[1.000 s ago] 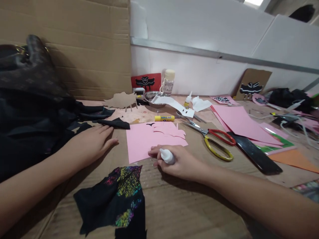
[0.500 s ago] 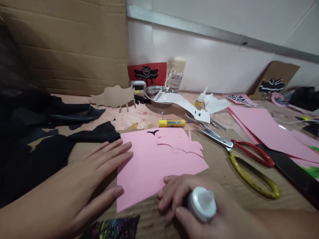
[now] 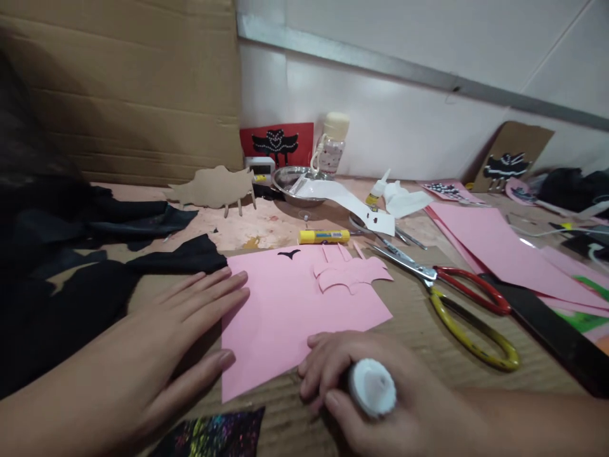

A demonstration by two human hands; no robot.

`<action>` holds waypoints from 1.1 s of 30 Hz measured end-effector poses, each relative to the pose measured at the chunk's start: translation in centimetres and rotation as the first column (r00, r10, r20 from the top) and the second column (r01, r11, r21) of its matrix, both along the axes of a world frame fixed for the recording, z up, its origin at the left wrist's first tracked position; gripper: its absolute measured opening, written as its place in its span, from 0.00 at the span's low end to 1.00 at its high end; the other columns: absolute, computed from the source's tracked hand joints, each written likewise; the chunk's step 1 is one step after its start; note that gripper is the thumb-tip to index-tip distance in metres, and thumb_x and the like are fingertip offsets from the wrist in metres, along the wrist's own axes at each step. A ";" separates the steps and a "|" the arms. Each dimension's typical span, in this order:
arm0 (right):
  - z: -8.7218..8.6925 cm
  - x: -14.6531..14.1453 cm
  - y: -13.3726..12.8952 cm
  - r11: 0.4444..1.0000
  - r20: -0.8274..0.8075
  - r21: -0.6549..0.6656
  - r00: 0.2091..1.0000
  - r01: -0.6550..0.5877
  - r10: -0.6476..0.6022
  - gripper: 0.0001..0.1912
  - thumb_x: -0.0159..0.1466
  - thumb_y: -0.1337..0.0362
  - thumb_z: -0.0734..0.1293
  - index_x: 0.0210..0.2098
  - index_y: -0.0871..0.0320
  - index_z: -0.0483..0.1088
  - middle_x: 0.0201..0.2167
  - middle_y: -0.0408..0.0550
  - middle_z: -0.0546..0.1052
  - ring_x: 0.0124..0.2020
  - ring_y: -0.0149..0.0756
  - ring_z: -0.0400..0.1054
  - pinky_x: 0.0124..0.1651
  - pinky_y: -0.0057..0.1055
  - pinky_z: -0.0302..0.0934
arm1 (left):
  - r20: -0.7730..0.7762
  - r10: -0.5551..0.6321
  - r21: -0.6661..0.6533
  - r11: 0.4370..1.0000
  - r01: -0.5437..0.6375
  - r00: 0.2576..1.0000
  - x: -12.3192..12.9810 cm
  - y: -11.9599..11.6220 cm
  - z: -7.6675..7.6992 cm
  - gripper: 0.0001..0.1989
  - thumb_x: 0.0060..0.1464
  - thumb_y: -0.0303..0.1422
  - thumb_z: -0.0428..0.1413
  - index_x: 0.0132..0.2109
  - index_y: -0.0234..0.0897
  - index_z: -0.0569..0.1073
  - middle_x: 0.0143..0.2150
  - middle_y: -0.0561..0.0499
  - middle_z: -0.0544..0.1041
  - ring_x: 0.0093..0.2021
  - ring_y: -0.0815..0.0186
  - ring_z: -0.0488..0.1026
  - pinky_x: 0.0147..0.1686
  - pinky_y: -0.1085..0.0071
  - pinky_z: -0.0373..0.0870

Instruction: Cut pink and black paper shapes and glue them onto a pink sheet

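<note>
My left hand [image 3: 185, 330] lies flat with fingers spread, its fingertips on the left edge of a pink paper sheet [image 3: 271, 330]. My right hand [image 3: 375, 387], at the sheet's lower right edge, is closed around a bottle with a white ridged cap [image 3: 372, 387]; the bottle's body is hidden in the palm. On the sheet's upper right rests a pink paper cutout [image 3: 345, 274] with wavy edges and thin strips at its top. A small black curved piece [image 3: 288, 254] is on the sheet to the left of it.
Scissors [image 3: 432, 279] with red and yellow handles lie right of the sheet. Behind it are a yellow glue stick [image 3: 324, 237], a metal bowl [image 3: 285, 181] and a cardboard animal cutout [image 3: 214, 187]. Black fabric [image 3: 71, 324] covers the left; pink sheets [image 3: 504, 247] are stacked right.
The pink cutout has shifted slightly right on the sheet. The white cap has tilted a little in my right hand. The view has turned slightly; my left hand stays in place.
</note>
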State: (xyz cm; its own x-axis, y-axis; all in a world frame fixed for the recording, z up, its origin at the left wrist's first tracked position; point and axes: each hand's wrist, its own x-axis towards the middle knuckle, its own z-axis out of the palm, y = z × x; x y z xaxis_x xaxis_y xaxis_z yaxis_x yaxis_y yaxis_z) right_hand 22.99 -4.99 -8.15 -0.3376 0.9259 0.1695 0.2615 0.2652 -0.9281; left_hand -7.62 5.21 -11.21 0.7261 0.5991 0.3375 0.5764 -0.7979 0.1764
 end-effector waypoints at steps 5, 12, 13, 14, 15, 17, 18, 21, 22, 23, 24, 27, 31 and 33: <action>0.2 -0.2 0.7 0.999 0.032 -0.046 0.999 0.016 -0.014 0.03 0.61 0.70 0.69 0.33 0.55 0.75 0.33 0.49 0.85 0.36 0.38 0.79 0.53 0.40 0.74 | -0.086 -0.011 -0.034 0.999 0.008 0.996 1.3 0.3 1.2 0.32 0.68 0.51 0.52 0.71 0.41 0.72 0.73 0.43 0.71 0.71 0.45 0.71 0.69 0.45 0.71; 1.8 -0.3 1.0 0.970 0.078 -0.236 0.996 0.056 -0.038 0.04 0.64 0.65 0.70 0.34 0.59 0.76 0.35 0.50 0.84 0.36 0.36 0.76 0.42 0.33 0.69 | -0.055 -0.011 0.036 0.999 0.013 0.998 2.8 -0.4 2.9 0.26 0.69 0.46 0.47 0.56 0.34 0.83 0.59 0.35 0.83 0.61 0.44 0.79 0.64 0.45 0.73; 2.1 -0.5 0.8 0.962 0.067 -0.263 0.996 0.078 -0.063 0.04 0.65 0.65 0.70 0.34 0.59 0.76 0.34 0.50 0.83 0.34 0.35 0.75 0.40 0.31 0.68 | -0.022 0.011 0.009 1.000 -0.011 1.000 3.2 -1.0 3.7 0.26 0.68 0.45 0.47 0.53 0.35 0.84 0.58 0.35 0.84 0.60 0.43 0.80 0.63 0.44 0.74; 2.5 -0.8 0.4 0.952 0.042 -0.289 0.995 0.102 -0.094 0.05 0.65 0.65 0.70 0.33 0.59 0.75 0.32 0.48 0.82 0.32 0.34 0.74 0.38 0.30 0.67 | 0.021 0.041 -0.041 0.998 -0.040 0.999 3.6 -1.7 4.5 0.26 0.67 0.46 0.47 0.51 0.35 0.85 0.56 0.35 0.85 0.58 0.43 0.80 0.61 0.44 0.75; 2.9 -1.1 0.0 0.942 0.010 -0.311 0.991 0.128 -0.131 0.05 0.66 0.65 0.69 0.33 0.59 0.74 0.31 0.47 0.81 0.30 0.33 0.74 0.36 0.29 0.66 | 0.075 0.079 -0.113 0.991 -0.071 0.994 4.1 -2.5 5.5 0.26 0.66 0.46 0.47 0.49 0.36 0.85 0.54 0.37 0.86 0.56 0.45 0.81 0.59 0.45 0.76; 3.7 -1.6 -0.8 0.932 -0.012 -0.319 0.982 0.174 -0.187 0.06 0.66 0.66 0.68 0.32 0.58 0.72 0.28 0.44 0.79 0.27 0.32 0.73 0.33 0.28 0.65 | 0.161 0.137 -0.293 0.952 -0.086 0.977 5.3 -4.4 7.3 0.23 0.64 0.48 0.50 0.45 0.39 0.84 0.50 0.42 0.87 0.52 0.49 0.83 0.55 0.52 0.78; 4.1 -1.9 -1.2 0.934 0.009 -0.295 0.978 0.201 -0.207 0.06 0.66 0.67 0.68 0.31 0.58 0.71 0.27 0.43 0.78 0.27 0.32 0.72 0.32 0.28 0.64 | 0.183 0.137 -0.392 0.918 -0.055 0.974 5.8 -5.2 8.0 0.22 0.64 0.49 0.51 0.44 0.40 0.84 0.47 0.45 0.87 0.47 0.52 0.83 0.49 0.57 0.80; 4.8 -2.2 -1.7 0.948 0.104 -0.211 0.969 0.240 -0.222 0.07 0.65 0.70 0.69 0.29 0.58 0.72 0.24 0.42 0.76 0.28 0.32 0.71 0.35 0.27 0.64 | 0.216 0.101 -0.572 0.819 0.042 0.971 7.0 -7.1 8.8 0.21 0.64 0.52 0.54 0.42 0.42 0.84 0.43 0.49 0.87 0.42 0.55 0.83 0.40 0.63 0.79; 4.8 -2.3 -1.7 0.947 0.112 -0.211 0.969 0.240 -0.221 0.07 0.65 0.70 0.69 0.29 0.58 0.72 0.22 0.41 0.76 0.28 0.32 0.71 0.36 0.28 0.64 | 0.226 0.103 -0.598 0.800 0.055 0.969 7.3 -7.3 8.6 0.21 0.64 0.52 0.55 0.41 0.42 0.84 0.41 0.49 0.87 0.41 0.55 0.83 0.39 0.64 0.78; 4.7 -2.4 -1.6 0.944 0.105 -0.227 0.970 0.238 -0.220 0.07 0.65 0.70 0.68 0.30 0.58 0.72 0.21 0.40 0.75 0.27 0.32 0.70 0.36 0.28 0.64 | 0.238 0.112 -0.612 0.789 0.060 0.965 7.4 -7.4 8.3 0.21 0.63 0.53 0.56 0.40 0.42 0.83 0.39 0.49 0.87 0.40 0.55 0.82 0.38 0.64 0.77; 4.6 -2.4 -1.5 0.940 0.100 -0.246 0.971 0.235 -0.216 0.07 0.65 0.70 0.68 0.30 0.58 0.72 0.20 0.39 0.74 0.26 0.32 0.70 0.35 0.28 0.64 | 0.249 0.122 -0.621 0.781 0.062 0.961 7.5 -7.3 7.9 0.20 0.62 0.52 0.57 0.39 0.41 0.83 0.37 0.49 0.86 0.38 0.56 0.82 0.37 0.65 0.77; 4.2 -2.6 -1.1 0.938 0.125 -0.272 0.975 0.213 -0.185 0.07 0.66 0.69 0.68 0.30 0.57 0.72 0.19 0.38 0.73 0.24 0.31 0.68 0.33 0.27 0.63 | 0.283 0.123 -0.622 0.778 0.085 0.951 7.3 -6.7 6.8 0.17 0.61 0.48 0.59 0.37 0.41 0.82 0.33 0.50 0.84 0.34 0.60 0.79 0.36 0.65 0.75; 3.8 -2.3 -0.6 0.944 0.142 -0.288 0.982 0.158 -0.121 0.06 0.66 0.66 0.69 0.32 0.57 0.72 0.19 0.37 0.73 0.24 0.30 0.67 0.30 0.27 0.62 | 0.268 0.098 -0.611 0.786 0.090 0.958 7.0 -6.1 6.0 0.17 0.60 0.49 0.59 0.35 0.41 0.82 0.31 0.51 0.82 0.30 0.63 0.75 0.31 0.68 0.72; 3.5 -1.8 -0.5 0.952 0.115 -0.284 0.990 0.113 -0.084 0.07 0.66 0.61 0.71 0.35 0.57 0.72 0.20 0.37 0.72 0.23 0.30 0.66 0.29 0.27 0.61 | 0.235 0.076 -0.599 0.796 0.083 0.969 6.9 -5.9 5.6 0.19 0.61 0.50 0.58 0.35 0.40 0.81 0.31 0.51 0.81 0.31 0.63 0.75 0.32 0.68 0.71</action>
State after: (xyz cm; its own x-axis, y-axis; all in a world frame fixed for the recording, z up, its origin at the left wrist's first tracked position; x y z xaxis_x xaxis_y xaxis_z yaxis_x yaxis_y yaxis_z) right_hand 21.18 -5.50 -4.62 -0.2437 0.9597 -0.1401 0.3682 -0.0421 -0.9288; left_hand -0.74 -0.69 -5.56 0.6746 0.7348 0.0702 0.4513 -0.4858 0.7486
